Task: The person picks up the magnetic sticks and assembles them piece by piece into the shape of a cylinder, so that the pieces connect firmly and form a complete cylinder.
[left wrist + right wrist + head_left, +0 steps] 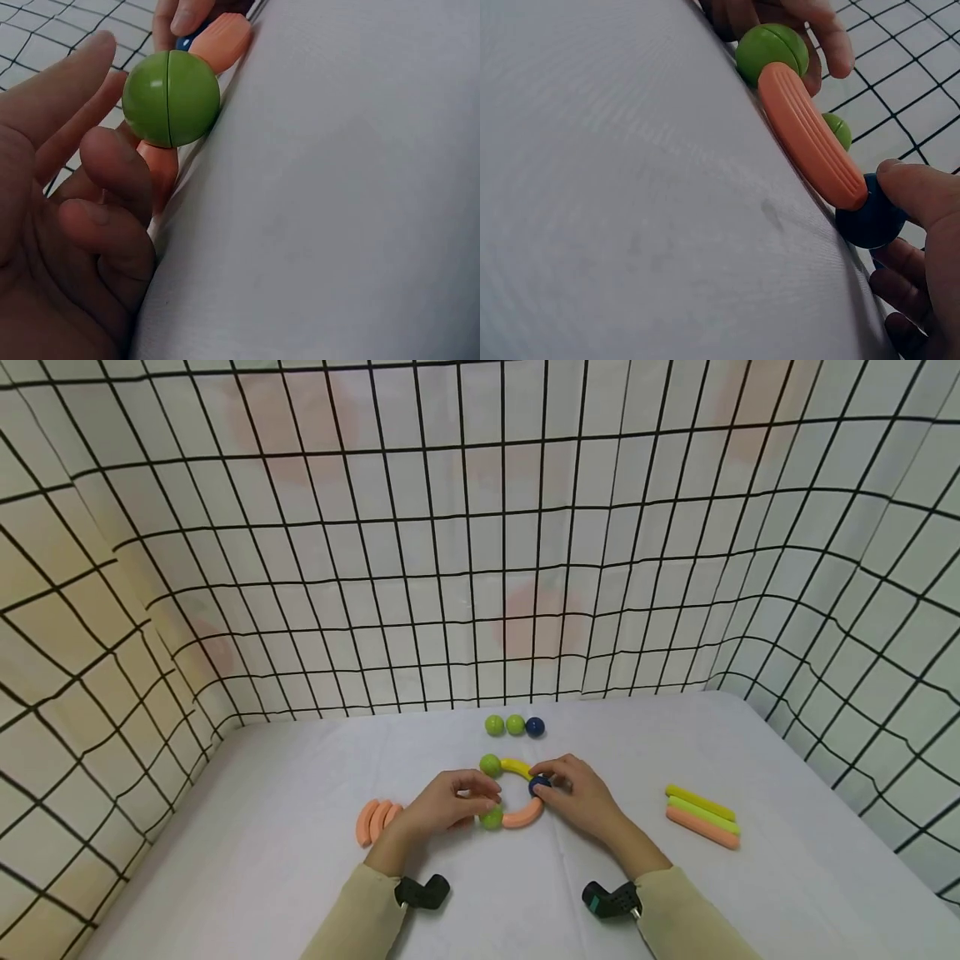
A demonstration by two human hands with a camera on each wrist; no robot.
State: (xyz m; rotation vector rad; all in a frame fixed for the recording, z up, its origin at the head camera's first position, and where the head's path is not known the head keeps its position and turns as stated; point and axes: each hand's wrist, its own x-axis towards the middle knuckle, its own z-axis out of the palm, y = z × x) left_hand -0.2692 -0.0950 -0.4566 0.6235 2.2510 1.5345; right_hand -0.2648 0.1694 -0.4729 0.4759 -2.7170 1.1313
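Your right hand (581, 793) pinches the dark blue ball (868, 225), which touches one end of the orange curved piece (810, 135) on the white-covered counter (517, 893). Your left hand (450, 802) is by the green ball (171, 99) at that piece's other end, its fingers loosely bent and not gripping it. A yellow curved piece (515, 766) lies beyond, between your hands and the row of three balls (515, 725).

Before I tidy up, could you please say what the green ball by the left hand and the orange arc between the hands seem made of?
The green ball looks like hard glossy plastic, given its highlight and seam; the orange arc seems matte plastic, perhaps rubber, given its dull ridges.
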